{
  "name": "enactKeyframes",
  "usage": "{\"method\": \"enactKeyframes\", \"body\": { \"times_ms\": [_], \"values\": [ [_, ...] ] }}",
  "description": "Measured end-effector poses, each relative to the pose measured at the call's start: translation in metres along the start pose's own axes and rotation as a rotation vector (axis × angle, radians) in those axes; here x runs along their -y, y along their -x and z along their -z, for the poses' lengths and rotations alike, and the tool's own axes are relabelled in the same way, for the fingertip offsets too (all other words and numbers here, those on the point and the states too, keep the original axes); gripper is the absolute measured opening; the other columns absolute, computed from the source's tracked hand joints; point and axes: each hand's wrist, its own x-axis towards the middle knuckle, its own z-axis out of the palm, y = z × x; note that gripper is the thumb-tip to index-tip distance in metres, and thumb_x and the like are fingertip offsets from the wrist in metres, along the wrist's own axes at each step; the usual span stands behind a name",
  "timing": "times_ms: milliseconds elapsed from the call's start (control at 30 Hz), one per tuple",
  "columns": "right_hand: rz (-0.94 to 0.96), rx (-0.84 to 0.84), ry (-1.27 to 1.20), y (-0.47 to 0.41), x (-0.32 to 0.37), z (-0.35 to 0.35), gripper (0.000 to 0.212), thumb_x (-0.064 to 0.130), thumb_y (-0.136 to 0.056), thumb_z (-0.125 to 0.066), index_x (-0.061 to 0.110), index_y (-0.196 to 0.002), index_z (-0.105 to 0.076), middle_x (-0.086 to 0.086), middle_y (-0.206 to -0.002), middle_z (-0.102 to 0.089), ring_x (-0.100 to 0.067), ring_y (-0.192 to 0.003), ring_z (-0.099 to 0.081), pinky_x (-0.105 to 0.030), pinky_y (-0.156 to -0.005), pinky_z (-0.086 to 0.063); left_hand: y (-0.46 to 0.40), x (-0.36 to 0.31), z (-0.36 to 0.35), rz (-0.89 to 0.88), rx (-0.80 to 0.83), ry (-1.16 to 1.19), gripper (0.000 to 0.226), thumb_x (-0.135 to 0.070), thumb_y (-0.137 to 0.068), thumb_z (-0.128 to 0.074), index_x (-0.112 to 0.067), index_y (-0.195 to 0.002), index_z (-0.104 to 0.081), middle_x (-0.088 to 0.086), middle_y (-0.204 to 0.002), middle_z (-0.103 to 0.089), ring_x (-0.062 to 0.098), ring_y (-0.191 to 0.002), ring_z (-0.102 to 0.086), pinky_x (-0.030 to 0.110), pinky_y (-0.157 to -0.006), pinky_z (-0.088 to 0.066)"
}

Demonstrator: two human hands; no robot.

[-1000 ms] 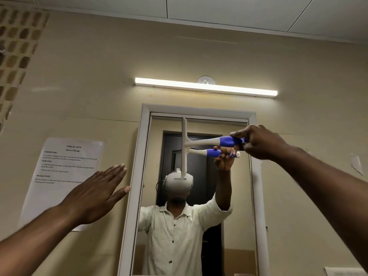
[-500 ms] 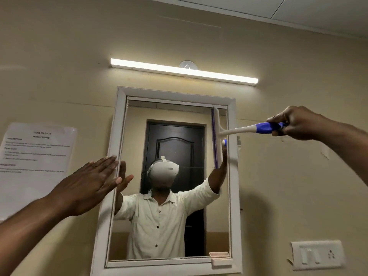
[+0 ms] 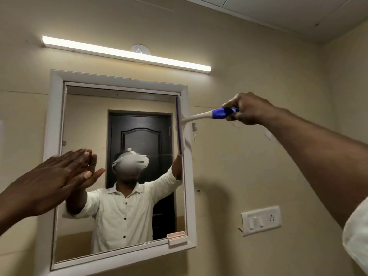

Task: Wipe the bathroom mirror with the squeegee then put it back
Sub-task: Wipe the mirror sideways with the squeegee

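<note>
The bathroom mirror (image 3: 83,120) hangs on the beige wall in a white frame (image 3: 54,108). A white squeegee (image 3: 196,117) with a blue grip has its blade upright against the mirror's upper right edge, purple rubber strip facing the glass. My right hand (image 3: 247,108) is shut on the blue grip, right of the frame. My left hand (image 3: 59,176) is flat and open with fingers together, at the mirror's left edge, holding nothing. The glass reflects me and a dark door.
A lit tube light (image 3: 127,53) runs above the mirror. A small pink ledge (image 3: 177,238) sits at the frame's lower right corner. A white switch and socket plate (image 3: 260,220) is on the wall to the right. The side wall meets at far right.
The squeegee has swept from the mirror's middle to its right edge. The view has shifted, so the mirror sits further left and lower. My left hand now overlaps the glass.
</note>
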Motion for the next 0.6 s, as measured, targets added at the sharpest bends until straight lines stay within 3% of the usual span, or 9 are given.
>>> {"method": "enactKeyframes", "body": {
  "times_ms": [67,167,367,500,600],
  "values": [
    [0.087,-0.035,0.026,0.004,0.009,-0.001,0.042,0.019,-0.086,-0.066,0.031,-0.125,-0.060,-0.003,-0.122,-0.064,-0.021,-0.091,-0.051,-0.033,-0.074,-0.040,0.003,0.007,-0.003,0.008,0.012,0.020,0.055,-0.071,-0.087,-0.017,-0.059,-0.139,-0.004,-0.030,-0.153,-0.002,-0.007,-0.142,-0.003,0.036,-0.114,-0.019],
    [0.228,-0.030,-0.083,0.011,0.037,-0.011,0.044,0.011,-0.087,-0.065,0.021,-0.129,-0.058,-0.007,-0.126,-0.064,-0.025,-0.099,-0.056,-0.037,-0.082,-0.045,0.017,0.013,0.002,0.010,-0.019,-0.039,0.056,-0.076,-0.083,-0.009,-0.061,-0.136,0.003,-0.024,-0.153,0.000,-0.001,-0.143,-0.004,0.037,-0.117,-0.016],
    [0.424,-0.050,-0.124,0.029,0.118,-0.066,0.046,0.013,-0.086,-0.063,0.027,-0.130,-0.057,-0.009,-0.116,-0.068,-0.029,-0.097,-0.062,-0.043,-0.077,-0.054,0.060,0.004,0.030,0.114,-0.002,-0.099,0.080,-0.075,-0.079,-0.002,-0.030,-0.145,0.006,-0.015,-0.154,0.005,-0.004,-0.137,0.004,0.028,-0.116,-0.005],
    [0.543,-0.076,-0.180,0.043,0.167,-0.113,0.044,0.020,-0.085,-0.064,0.025,-0.128,-0.057,-0.008,-0.111,-0.069,-0.028,-0.093,-0.064,-0.033,-0.066,-0.045,0.083,0.009,0.048,0.202,0.069,-0.138,0.085,-0.070,-0.076,-0.002,-0.026,-0.148,0.004,-0.010,-0.158,0.005,-0.002,-0.139,0.007,0.026,-0.117,0.000],
    [0.571,-0.095,-0.205,0.048,0.187,-0.145,0.043,0.027,-0.087,-0.064,0.028,-0.129,-0.055,-0.001,-0.112,-0.069,-0.020,-0.094,-0.062,-0.029,-0.068,-0.045,0.097,0.017,0.054,0.218,0.076,-0.142,0.085,-0.070,-0.076,-0.001,-0.026,-0.149,0.004,-0.011,-0.158,0.006,-0.006,-0.134,0.010,0.023,-0.114,0.002]
  ]
}}
